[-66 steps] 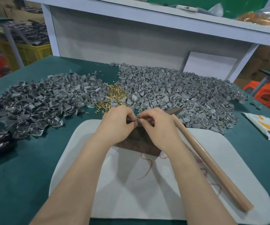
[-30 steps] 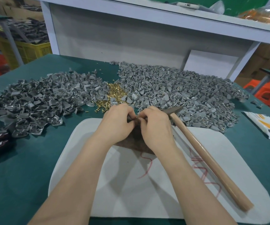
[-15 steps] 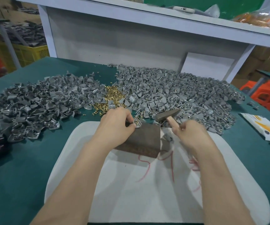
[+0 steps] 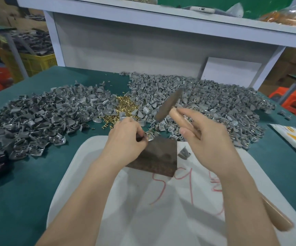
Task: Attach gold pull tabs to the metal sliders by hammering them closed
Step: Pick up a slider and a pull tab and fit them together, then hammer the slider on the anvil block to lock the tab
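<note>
Workpiece: small grey metal slider with gold pull tab [image 4: 150, 137], on the far left corner of the dark brown rectangular block [image 4: 159, 157].
Left hand [image 4: 126, 139]: fingertips pinch the slider on the block.
Right hand [image 4: 209, 139]: curled round the wooden-handled hammer [image 4: 168, 104], its head raised above the block.
Base: white rounded pad [image 4: 108, 210] under the block, with a loose grey slider [image 4: 183, 153] lying on it.
Stock: gold tab heap [image 4: 124, 107] between left grey slider heap [image 4: 37, 121] and right grey slider heap [image 4: 214, 103], on the green tabletop [image 4: 19, 192].

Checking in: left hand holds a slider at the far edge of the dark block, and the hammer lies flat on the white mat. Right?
One thing is off: the hammer is not on the white mat; the right hand grips its handle and holds it raised. The left hand does hold a slider at the far edge of the dark block, per the head view.
</note>
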Demonstrator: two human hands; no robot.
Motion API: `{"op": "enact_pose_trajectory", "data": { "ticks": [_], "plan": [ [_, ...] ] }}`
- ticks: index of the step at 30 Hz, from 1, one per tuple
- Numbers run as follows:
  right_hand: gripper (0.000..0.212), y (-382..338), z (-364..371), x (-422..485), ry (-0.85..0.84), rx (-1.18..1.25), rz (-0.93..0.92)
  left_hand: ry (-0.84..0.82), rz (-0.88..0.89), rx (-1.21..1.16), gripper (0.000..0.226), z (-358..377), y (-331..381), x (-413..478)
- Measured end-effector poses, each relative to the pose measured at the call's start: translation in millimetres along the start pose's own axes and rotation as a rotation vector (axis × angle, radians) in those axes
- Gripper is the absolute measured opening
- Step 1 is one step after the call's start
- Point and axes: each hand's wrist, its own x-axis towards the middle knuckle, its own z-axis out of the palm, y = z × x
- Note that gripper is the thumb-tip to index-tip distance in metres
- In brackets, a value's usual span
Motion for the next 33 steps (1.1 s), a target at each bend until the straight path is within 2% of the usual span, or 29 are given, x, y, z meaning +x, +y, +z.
{"op": "enact_pose_trajectory", "data": {
  "ticks": [4,6,8,10,11,14,15,16,19,20,22,25,26,27,30,31,33],
  "plan": [
    [0.045,-19,3,-5,0.192,0.159,-0.179,0.037,0.000,-0.063,0.018,3,-2,1],
    [0.047,-20,2,-6,0.098,0.132,-0.194,0.042,0.002,-0.065,0.017,4,-3,1],
    [0.048,-18,4,-9,-0.127,-0.017,-0.127,0.034,0.011,-0.072,0.017,4,-2,1],
    [0.048,-14,6,-10,-0.166,-0.156,-0.061,0.060,0.007,-0.115,0.022,3,-1,0],
    [0.048,-15,6,-10,-0.108,-0.135,-0.060,0.075,0.004,-0.124,0.023,4,0,-1],
    [0.049,-21,3,-9,0.197,0.155,-0.146,0.074,0.022,-0.094,0.016,3,2,-2],
    [0.049,-20,3,-7,0.240,0.171,-0.157,0.069,0.023,-0.091,0.016,3,2,-1],
    [0.048,-21,2,-7,0.205,0.119,-0.150,0.064,0.019,-0.089,0.015,3,1,-1],
    [0.048,-18,7,-9,-0.158,-0.121,-0.082,0.051,0.004,-0.073,0.015,2,-1,0],
    [0.048,-16,7,-9,-0.187,-0.163,-0.061,0.059,-0.002,-0.085,0.014,2,0,-1],
    [0.048,-17,9,-8,-0.118,-0.137,-0.068,0.070,-0.013,-0.115,0.013,2,2,-2],
    [0.050,-22,10,-6,0.164,0.169,-0.129,0.065,0.007,-0.093,0.015,1,2,-1],
    [0.051,-21,10,-6,0.210,0.208,-0.161,0.060,0.000,-0.093,0.016,2,2,-1],
    [0.052,-21,10,-6,0.185,0.184,-0.190,0.056,-0.008,-0.092,0.017,2,1,-1],
    [0.053,-19,11,-6,-0.147,-0.053,-0.147,0.059,-0.006,-0.066,0.013,2,0,-1],
    [0.051,-17,12,-6,-0.205,-0.104,-0.112,0.060,-0.006,-0.071,0.013,1,1,-1],
    [0.048,-15,13,-2,-0.187,-0.140,-0.053,0.052,-0.020,-0.073,0.016,0,2,-1]
  ]
}}
